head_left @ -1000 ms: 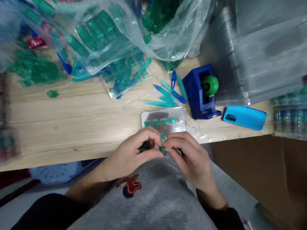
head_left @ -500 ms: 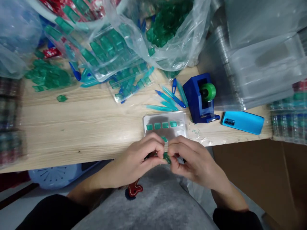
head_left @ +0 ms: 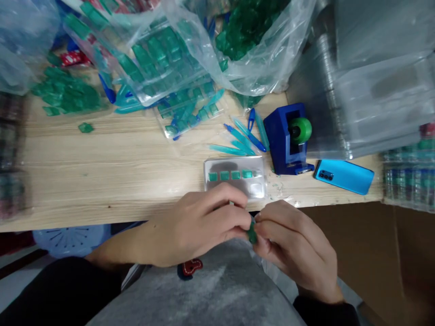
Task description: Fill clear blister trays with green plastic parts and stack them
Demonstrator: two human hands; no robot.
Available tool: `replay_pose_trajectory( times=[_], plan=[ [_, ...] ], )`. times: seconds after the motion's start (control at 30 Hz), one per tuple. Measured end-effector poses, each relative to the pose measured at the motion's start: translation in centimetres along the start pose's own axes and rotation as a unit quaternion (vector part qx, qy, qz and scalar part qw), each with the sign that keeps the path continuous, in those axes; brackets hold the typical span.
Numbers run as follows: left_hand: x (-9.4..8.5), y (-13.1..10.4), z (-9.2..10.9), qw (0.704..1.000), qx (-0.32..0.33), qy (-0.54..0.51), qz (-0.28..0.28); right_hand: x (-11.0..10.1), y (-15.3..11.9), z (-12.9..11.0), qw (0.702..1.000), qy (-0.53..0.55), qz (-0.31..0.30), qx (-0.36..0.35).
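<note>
A small dark green piece is pinched between my two hands, in front of the table edge. My left hand grips it from the left with thumb and fingers closed. From the right, my right hand has its closed fingertips on the same piece. Just beyond my hands lies a clear plastic tray with several green pieces in a row. My left hand covers its lower left part.
A blue tape dispenser and a blue phone stand to the right. Teal and blue pens lie behind the tray. Plastic bags, stacked trays and a green heap fill the back.
Both hands have moved right and slightly toward my body with the green piece between them. My left hand has turned, its back now more on show. The whole view has shifted slightly.
</note>
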State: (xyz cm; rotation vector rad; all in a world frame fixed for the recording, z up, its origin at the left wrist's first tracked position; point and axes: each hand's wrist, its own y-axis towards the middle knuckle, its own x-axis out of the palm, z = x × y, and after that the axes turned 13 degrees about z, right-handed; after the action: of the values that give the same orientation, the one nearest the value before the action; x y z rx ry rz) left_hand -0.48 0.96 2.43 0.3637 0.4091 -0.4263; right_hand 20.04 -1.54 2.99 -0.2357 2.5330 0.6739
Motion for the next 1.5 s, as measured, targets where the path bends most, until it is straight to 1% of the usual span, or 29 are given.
replay_pose_trajectory(
  times=[0.1, 0.17, 0.23, 0.47, 0.53, 0.57, 0.63, 0.67, 0.73, 0.83, 0.9, 0.93, 0.97, 1.03, 1.07, 1.1, 1.13, 1.17, 1.2, 1.23, 1.27, 1.3, 1.33, 1.37, 1.4, 1.43, 1.47, 1.5],
  plan=[
    [-0.4, 0.2, 0.1, 0.999, -0.004, 0.005, -0.036, 0.1, 0.3, 0.1, 1.0, -0.006, -0.003, -0.012],
    [-0.6, 0.2, 0.1, 0.998, -0.012, -0.017, -0.058, 0.3, 0.6, 0.2, 1.0, -0.009, -0.011, -0.011],
    [-0.8, 0.1, 0.0, 0.997, -0.021, -0.039, -0.066, 0.5, 0.9, 0.1, 1.0, -0.017, -0.017, -0.008],
    [-0.9, -0.2, 0.1, 0.994, -0.063, -0.089, 0.006, 1.2, 1.7, -0.2, 0.998, -0.058, 0.019, -0.001],
    [-0.9, -0.2, 0.1, 0.991, -0.073, -0.109, 0.022, 1.1, 2.0, -0.3, 0.998, -0.06, 0.016, 0.002],
    [-0.8, -0.2, 0.1, 0.989, -0.08, -0.123, 0.029, 1.0, 2.1, -0.4, 0.999, -0.044, 0.011, 0.01],
    [-0.7, -0.3, 0.0, 0.981, -0.096, -0.162, 0.047, 0.8, 2.3, -0.6, 0.999, 0.025, 0.003, 0.045],
    [-0.5, -0.3, -0.1, 0.976, -0.107, -0.183, 0.057, 0.9, 2.3, -0.7, 0.995, 0.07, 0.005, 0.071],
    [-0.2, -0.3, -0.2, 0.965, -0.128, -0.214, 0.078, 1.3, 2.3, -0.8, 0.98, 0.147, 0.03, 0.131],
    [0.2, -0.3, -0.4, 0.951, -0.166, -0.235, 0.11, 2.3, 2.1, -0.8, 0.951, 0.209, 0.067, 0.217],
    [0.2, -0.3, -0.7, 0.932, -0.213, -0.265, 0.122, 2.7, 2.0, -0.4, 0.929, 0.252, 0.067, 0.263],
    [0.0, -0.4, -0.9, 0.916, -0.241, -0.294, 0.132, 2.7, 2.0, -0.2, 0.915, 0.28, 0.067, 0.284],
    [-0.1, -0.4, -1.1, 0.895, -0.264, -0.329, 0.146, 2.5, 1.9, 0.1, 0.9, 0.308, 0.077, 0.299],
    [-0.5, -0.6, -1.6, 0.853, -0.297, -0.387, 0.184, 1.9, 1.8, 0.7, 0.882, 0.334, 0.133, 0.303],
    [-0.7, -0.7, -1.9, 0.842, -0.301, -0.396, 0.208, 1.6, 1.7, 1.0, 0.881, 0.323, 0.169, 0.3],
    [-1.1, -0.8, -2.3, 0.841, -0.294, -0.384, 0.241, 1.2, 1.5, 1.4, 0.884, 0.304, 0.198, 0.295],
    [-1.5, -1.0, -2.8, 0.848, -0.276, -0.344, 0.294, 1.0, 1.3, 1.7, 0.888, 0.284, 0.214, 0.292],
    [-2.2, -1.1, -3.4, 0.855, -0.254, -0.275, 0.359, 0.9, 1.0, 2.1, 0.893, 0.264, 0.216, 0.293],
    [-3.2, -1.3, -4.1, 0.852, -0.226, -0.185, 0.434, 0.8, 0.8, 2.4, 0.898, 0.247, 0.206, 0.3],
    [-4.5, -1.5, -5.1, 0.836, -0.197, -0.075, 0.506, 0.9, 0.5, 2.8, 0.902, 0.234, 0.189, 0.309],
    [-6.1, -1.6, -6.2, 0.808, -0.177, 0.036, 0.56, 1.1, 0.3, 3.1, 0.906, 0.223, 0.173, 0.315],
    [-8.0, -1.8, -7.4, 0.771, -0.165, 0.141, 0.599, 1.3, 0.2, 3.4, 0.909, 0.212, 0.158, 0.322],
    [-10.1, -2.0, -8.6, 0.735, -0.17, 0.245, 0.609, 1.5, 0.1, 3.5, 0.912, 0.201, 0.144, 0.328],
    [-12.2, -2.2, -9.9, 0.721, -0.18, 0.278, 0.609, 1.8, 0.0, 3.7, 0.914, 0.194, 0.133, 0.33],
    [-14.1, -2.4, -11.1, 0.721, -0.207, 0.294, 0.592, 1.9, 0.0, 3.7, 0.917, 0.188, 0.124, 0.33],
    [-15.8, -2.5, -12.2, 0.737, -0.257, 0.31, 0.543, 2.1, 0.0, 3.6, 0.92, 0.182, 0.119, 0.327],
    [-17.0, -2.6, -13.1, 0.747, -0.28, 0.302, 0.521, 2.1, 0.1, 3.5, 0.923, 0.174, 0.114, 0.325],
    [-17.9, -2.6, -13.8, 0.759, -0.303, 0.293, 0.496, 2.2, 0.1, 3.4, 0.926, 0.166, 0.11, 0.322]
  ],
)
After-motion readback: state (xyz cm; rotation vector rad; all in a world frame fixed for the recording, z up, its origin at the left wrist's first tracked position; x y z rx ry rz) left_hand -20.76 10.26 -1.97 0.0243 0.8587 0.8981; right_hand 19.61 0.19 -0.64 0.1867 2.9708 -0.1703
